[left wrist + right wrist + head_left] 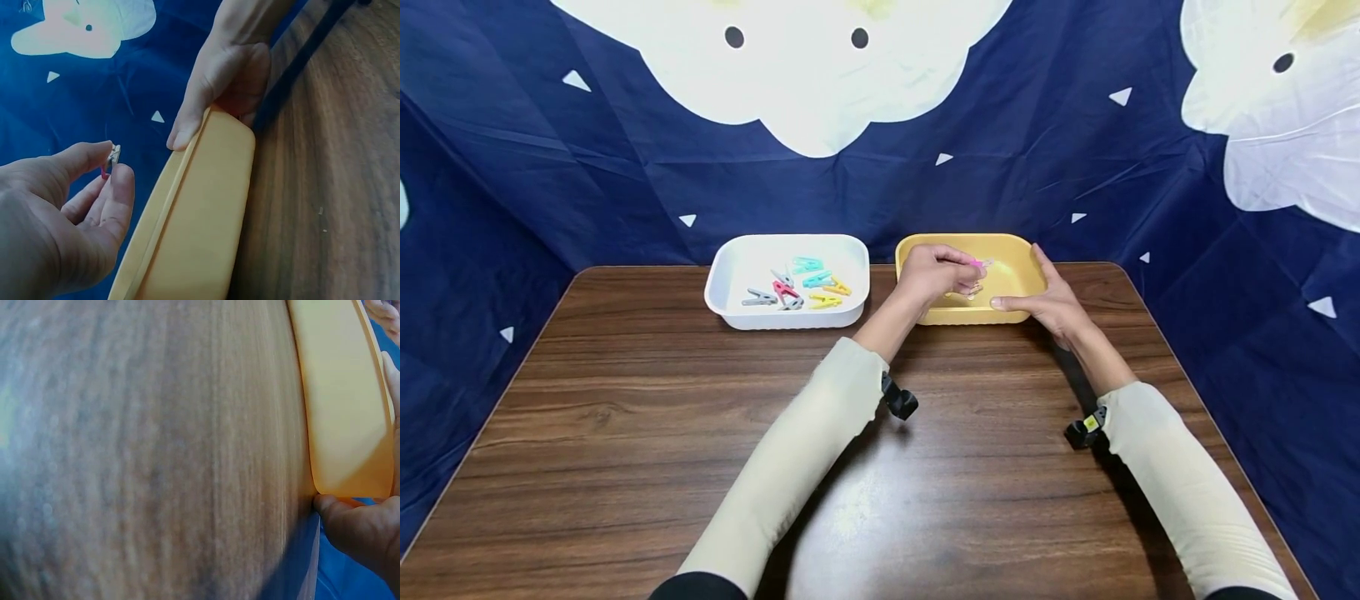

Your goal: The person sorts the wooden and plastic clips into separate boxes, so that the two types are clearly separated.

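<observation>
My left hand hovers over the yellow tray, pinching a small pink clothespin between thumb and fingers. In the left wrist view, the pink clothespin shows a pale end between the fingertips. Around the tray's right end, my right hand grips with its thumb over the front rim and its fingers along the right side. Below the left fingers, a pale clip-like piece lies in the tray, partly hidden by the hand. The right wrist view shows the tray's outer wall.
Left of the yellow tray stands a white tray with several clothespins in grey, red, turquoise and yellow. Both trays stand at the far edge of the wooden table, against a dark blue curtain.
</observation>
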A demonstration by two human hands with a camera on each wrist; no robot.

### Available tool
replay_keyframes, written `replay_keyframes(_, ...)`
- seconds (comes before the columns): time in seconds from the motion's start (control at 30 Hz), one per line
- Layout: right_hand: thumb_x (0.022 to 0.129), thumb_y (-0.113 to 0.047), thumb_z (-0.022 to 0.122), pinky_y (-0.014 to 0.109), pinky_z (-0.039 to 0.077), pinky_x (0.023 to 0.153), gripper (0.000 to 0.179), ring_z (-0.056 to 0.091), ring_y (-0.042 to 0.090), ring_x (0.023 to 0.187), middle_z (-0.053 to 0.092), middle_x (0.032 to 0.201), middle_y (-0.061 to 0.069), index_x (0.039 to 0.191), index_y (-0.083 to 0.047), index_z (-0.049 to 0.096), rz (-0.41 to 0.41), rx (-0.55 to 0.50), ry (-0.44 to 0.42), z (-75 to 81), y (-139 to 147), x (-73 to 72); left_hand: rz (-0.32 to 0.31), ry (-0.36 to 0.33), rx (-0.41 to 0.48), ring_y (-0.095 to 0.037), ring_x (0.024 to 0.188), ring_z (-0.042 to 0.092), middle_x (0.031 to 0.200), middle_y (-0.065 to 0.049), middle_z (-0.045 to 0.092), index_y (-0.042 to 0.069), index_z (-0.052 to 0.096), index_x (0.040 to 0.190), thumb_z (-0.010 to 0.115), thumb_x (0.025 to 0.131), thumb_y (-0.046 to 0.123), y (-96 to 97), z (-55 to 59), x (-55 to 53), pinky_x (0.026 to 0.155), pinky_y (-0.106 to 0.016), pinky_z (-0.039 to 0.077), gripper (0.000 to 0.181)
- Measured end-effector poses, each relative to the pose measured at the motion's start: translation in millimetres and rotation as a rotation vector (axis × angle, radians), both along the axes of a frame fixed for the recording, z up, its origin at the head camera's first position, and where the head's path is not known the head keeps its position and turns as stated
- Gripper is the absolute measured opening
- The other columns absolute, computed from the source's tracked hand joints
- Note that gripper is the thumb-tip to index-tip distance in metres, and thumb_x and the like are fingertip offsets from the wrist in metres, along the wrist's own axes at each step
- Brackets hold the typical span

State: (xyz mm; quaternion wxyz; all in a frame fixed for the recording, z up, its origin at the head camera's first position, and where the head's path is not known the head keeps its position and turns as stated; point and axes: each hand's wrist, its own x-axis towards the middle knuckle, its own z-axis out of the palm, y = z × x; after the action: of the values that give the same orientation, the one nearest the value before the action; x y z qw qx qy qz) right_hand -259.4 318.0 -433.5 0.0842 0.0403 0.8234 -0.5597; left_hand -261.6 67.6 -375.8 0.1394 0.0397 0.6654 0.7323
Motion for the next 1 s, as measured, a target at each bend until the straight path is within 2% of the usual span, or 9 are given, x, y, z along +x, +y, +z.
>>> replay_keyframes(0.13,0.089,-0.019,0.098,0.044,0.022,0.144,0.142,0.021,0.025,0.175,-0.002,0.193,-0.002,0.183,-0.035,-0.008,0.002,-0.008,0.001,0.2,-0.6,1.3,0.035,-0.001,0.0,-0.012,0.07,0.074,0.098,-0.014,0.086,-0.007,0.084,0.106,0.088,0.093,-0.002,3.4,3.8,-7.6,0.085,-0.035,0.072,0.014)
replay_keyframes(0.37,0.089,-0.018,0.098,0.044,0.022,0.145,0.142,0.022,0.026,0.175,-0.002,0.193,-0.001,0.183,-0.035,-0.008,-0.009,-0.004,0.003,-0.5,0.7,1.7,0.15,0.01,0.004,-0.013,0.068,0.074,0.106,-0.02,0.087,-0.004,0.083,0.1,0.09,0.093,-0.002,10.2,6.9,-17.6,0.094,-0.047,0.071,0.01)
replay_keyframes(0.57,0.089,-0.018,0.098,0.044,0.022,0.144,0.143,0.024,0.026,0.175,0.0,0.193,0.0,0.183,-0.035,-0.008,-0.011,-0.007,0.0,-1.3,0.1,1.8,0.229,-0.028,-0.028,-0.016,0.072,0.077,0.109,-0.02,0.087,-0.003,0.083,0.102,0.091,0.094,0.002,13.7,6.0,-20.3,0.093,-0.043,0.072,0.013)
replay_keyframes(0.73,0.089,-0.018,0.098,0.043,0.022,0.145,0.143,0.023,0.026,0.175,0.0,0.193,0.0,0.183,-0.035,-0.008,-0.012,-0.005,0.001,-1.2,-0.6,2.4,0.262,-0.05,-0.024,-0.021,0.078,0.081,0.113,-0.019,0.087,-0.003,0.083,0.103,0.092,0.093,0.003,15.1,5.8,-22.4,0.101,-0.049,0.069,0.015)
replay_keyframes(0.87,0.089,-0.018,0.098,0.043,0.021,0.145,0.143,0.023,0.026,0.176,0.0,0.193,-0.001,0.183,-0.035,-0.008,-0.012,-0.01,0.005,-1.3,-0.8,2.3,0.271,-0.071,-0.039,-0.031,0.095,0.086,0.114,-0.018,0.087,-0.001,0.081,0.105,0.092,0.094,0.005,16.2,5.1,-24.1,0.103,-0.048,0.068,0.016)
replay_keyframes(1.0,0.089,-0.017,0.098,0.043,0.021,0.145,0.143,0.021,0.026,0.176,-0.001,0.193,-0.001,0.183,-0.034,-0.009,-0.011,-0.012,0.006,-1.5,-0.7,1.8,0.253,-0.095,-0.027,-0.042,0.11,0.084,0.117,-0.021,0.086,-0.003,0.077,0.109,0.091,0.096,0.004,15.6,2.7,-24.1,0.106,-0.051,0.067,0.02)
